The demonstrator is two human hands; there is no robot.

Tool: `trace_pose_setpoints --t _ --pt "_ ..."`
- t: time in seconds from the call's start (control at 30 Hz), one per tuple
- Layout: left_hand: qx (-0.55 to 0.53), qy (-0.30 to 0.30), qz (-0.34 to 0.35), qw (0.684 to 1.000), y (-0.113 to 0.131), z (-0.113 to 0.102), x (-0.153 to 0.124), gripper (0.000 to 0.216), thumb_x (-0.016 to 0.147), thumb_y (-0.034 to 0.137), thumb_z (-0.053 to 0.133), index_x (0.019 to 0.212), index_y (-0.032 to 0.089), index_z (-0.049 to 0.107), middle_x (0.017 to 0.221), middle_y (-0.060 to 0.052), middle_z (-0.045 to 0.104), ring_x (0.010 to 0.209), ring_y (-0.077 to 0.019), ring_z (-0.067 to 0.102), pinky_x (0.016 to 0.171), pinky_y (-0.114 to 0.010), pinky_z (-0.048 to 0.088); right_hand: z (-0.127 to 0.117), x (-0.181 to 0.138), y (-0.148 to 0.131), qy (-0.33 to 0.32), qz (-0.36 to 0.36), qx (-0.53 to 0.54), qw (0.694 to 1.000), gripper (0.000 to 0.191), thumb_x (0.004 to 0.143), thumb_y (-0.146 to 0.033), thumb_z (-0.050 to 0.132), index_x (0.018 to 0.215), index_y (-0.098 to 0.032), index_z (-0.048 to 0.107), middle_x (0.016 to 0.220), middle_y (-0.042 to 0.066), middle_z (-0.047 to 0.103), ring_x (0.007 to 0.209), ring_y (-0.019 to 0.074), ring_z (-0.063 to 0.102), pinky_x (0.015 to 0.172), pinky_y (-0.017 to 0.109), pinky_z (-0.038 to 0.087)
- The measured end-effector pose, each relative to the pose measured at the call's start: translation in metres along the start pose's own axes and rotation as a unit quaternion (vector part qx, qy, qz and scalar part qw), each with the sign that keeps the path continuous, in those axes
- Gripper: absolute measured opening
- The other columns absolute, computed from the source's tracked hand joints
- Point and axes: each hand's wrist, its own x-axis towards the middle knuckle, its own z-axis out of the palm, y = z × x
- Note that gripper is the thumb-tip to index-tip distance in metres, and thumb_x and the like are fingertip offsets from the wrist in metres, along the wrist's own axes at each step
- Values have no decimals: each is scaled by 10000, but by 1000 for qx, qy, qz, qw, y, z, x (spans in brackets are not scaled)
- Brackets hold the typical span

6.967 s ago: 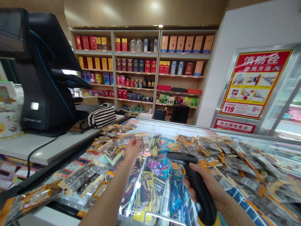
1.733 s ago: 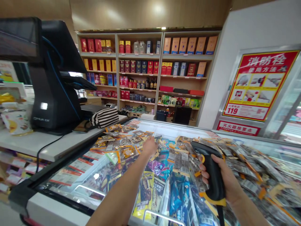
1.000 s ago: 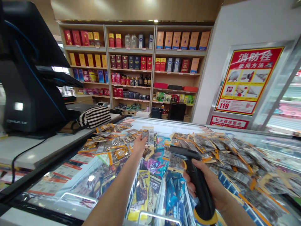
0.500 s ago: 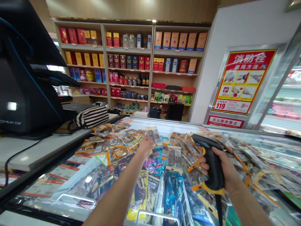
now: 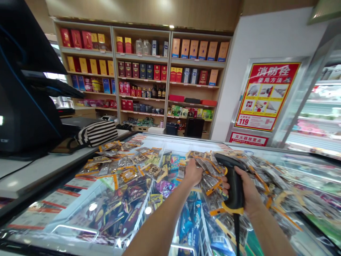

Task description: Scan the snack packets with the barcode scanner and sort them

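My right hand [image 5: 246, 190] is wrapped round the handle of a black barcode scanner [image 5: 231, 177] with a yellow band, held upright over the freezer lid. My left hand [image 5: 192, 172] reaches into the heap of clear orange-edged snack packets [image 5: 210, 181] just left of the scanner head. Its fingers curl on a packet, though which one I cannot make out. More of these snack packets [image 5: 128, 165] lie spread over the left part of the glass.
A glass-topped chest freezer [image 5: 87, 206] holds wrapped ice creams below. On the left counter stand a black till terminal [image 5: 23, 106] and a striped pouch [image 5: 97, 133]. Shelves of boxed goods [image 5: 144, 74] line the back wall. A red fire poster [image 5: 265, 96] hangs on the right.
My left hand has let go of the packet on the left pile and swung right to the heap beside the scanner. The view has turned to the right.
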Motion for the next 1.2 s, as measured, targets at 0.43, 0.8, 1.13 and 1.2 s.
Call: trace_pose_setpoints --t 0.43,0.8,1.13,1.2 --pt "251 87 -103 959 -76 -128 -17 526 632 464 557 1049 153 477 1181 -132 425 1112 -309 332 889 -518 221 8 -3 8 -29 33 -18 999 208 732 -327 445 859 -175 509 555 -1 551 391 99 479 352 221 407" --pt "169 117 -73 976 -81 -122 -23 265 765 343 456 931 149 525 967 -45 547 908 -174 498 818 -413 357 13 -7 12 -57 66 -24 996 231 740 -366 421 814 -170 518 551 0 519 402 90 457 358 216 395" --pt "-222 236 -163 932 -83 -127 -9 287 791 326 422 1011 150 478 974 -47 534 802 -143 537 685 -333 455 32 -14 40 -88 126 -67 986 265 741 -404 421 801 -165 517 567 -5 521 391 79 456 350 207 389" --pt "-300 226 -173 911 -82 -123 -9 279 793 308 423 1025 159 469 994 -52 526 807 -139 535 683 -328 459 34 -15 44 -87 131 -73 985 276 739 -411 424 776 -154 517 567 0 526 391 79 459 349 206 392"
